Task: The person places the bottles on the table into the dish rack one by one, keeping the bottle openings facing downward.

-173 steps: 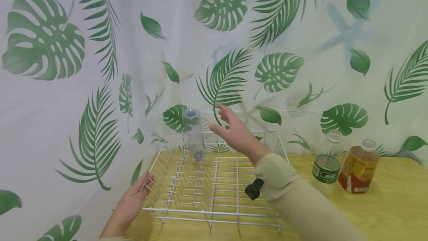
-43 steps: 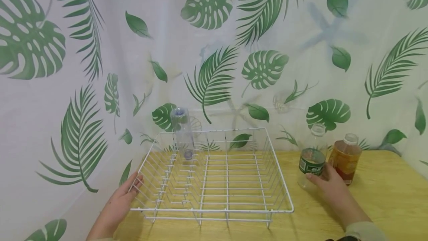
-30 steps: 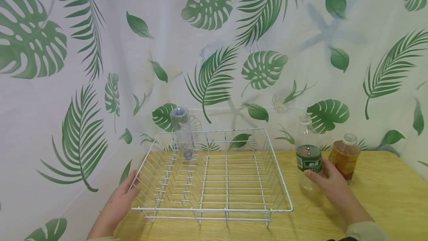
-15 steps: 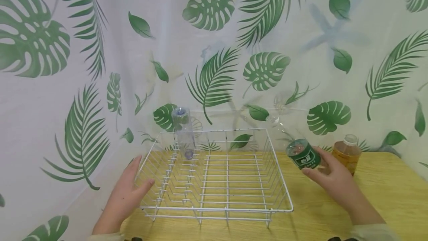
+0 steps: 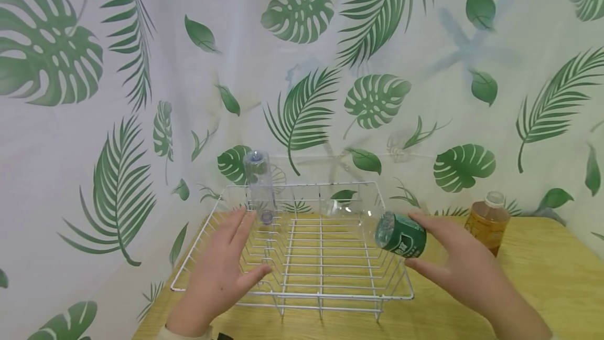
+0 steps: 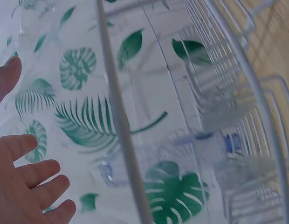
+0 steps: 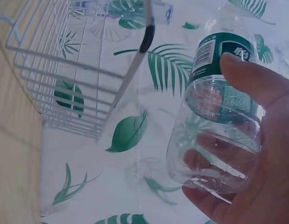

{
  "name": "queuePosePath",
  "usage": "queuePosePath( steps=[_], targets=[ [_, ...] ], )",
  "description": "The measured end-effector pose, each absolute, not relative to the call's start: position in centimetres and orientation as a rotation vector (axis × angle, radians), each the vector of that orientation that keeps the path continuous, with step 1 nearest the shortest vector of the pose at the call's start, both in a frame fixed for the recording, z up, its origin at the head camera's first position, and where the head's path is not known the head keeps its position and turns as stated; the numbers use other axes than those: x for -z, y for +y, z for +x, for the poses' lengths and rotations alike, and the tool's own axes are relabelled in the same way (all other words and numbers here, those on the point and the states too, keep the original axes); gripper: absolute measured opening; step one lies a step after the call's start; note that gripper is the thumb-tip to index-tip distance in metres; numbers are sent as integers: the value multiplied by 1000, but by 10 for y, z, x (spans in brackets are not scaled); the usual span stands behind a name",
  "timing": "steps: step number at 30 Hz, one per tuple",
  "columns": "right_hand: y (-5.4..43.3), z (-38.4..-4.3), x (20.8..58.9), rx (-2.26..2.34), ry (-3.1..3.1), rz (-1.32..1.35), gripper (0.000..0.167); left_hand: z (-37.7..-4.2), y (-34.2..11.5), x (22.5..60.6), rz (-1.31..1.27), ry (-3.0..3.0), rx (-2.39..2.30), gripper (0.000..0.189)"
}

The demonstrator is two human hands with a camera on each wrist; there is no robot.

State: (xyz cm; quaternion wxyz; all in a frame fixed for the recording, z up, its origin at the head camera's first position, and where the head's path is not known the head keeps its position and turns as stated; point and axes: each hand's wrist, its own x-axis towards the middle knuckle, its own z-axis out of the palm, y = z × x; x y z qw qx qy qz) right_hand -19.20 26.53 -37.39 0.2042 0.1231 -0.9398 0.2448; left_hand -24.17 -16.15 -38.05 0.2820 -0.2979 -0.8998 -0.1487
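My right hand (image 5: 464,264) grips a clear plastic bottle (image 5: 402,236) with a green label, raised at the right rim of a white wire dish rack (image 5: 325,296). The bottle lies tilted, its transparent neck pointing left over the rack. In the right wrist view, thumb and fingers wrap the lower half of the bottle (image 7: 214,98). Over the rack's left part hovers my left hand (image 5: 219,272), fingers apart and holding nothing. Another clear bottle (image 5: 259,185) stands upside down in the rack's back left; its blue cap (image 6: 233,142) shows low among the wires in the left wrist view.
Behind my right hand, an amber bottle (image 5: 491,222) with an orange label stands on the wooden table (image 5: 552,272). A white sheet (image 5: 424,41) printed with green leaves hangs behind and along the left side.
My right hand has picked up the green-labelled bottle from the table, tipped it over and carried it left to the rack. My left hand has let go of the rack's left side and moved right.
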Motion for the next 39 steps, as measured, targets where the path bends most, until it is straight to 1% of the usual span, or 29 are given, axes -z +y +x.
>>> queuePosePath(
  steps=[6,14,20,27,34,39],
  targets=[
    [247,-180,372,-477,-2547,461,77,-228,-133,375,-947,-2274,309,101],
    [226,-168,374,-305,-2443,614,82,-208,-97,369,-1070,-2238,261,99],
    [210,-163,378,-222,-2334,728,82,-195,-77,372,-1166,-2240,236,98],
    [196,-160,383,-221,-2277,808,84,-191,-64,379,-1223,-2235,192,98],
    [191,-159,383,-224,-2253,836,83,-192,-61,385,-1211,-2237,171,102],
    [190,-156,382,-221,-2262,822,82,-192,-61,387,-1196,-2233,197,98]
  ],
)
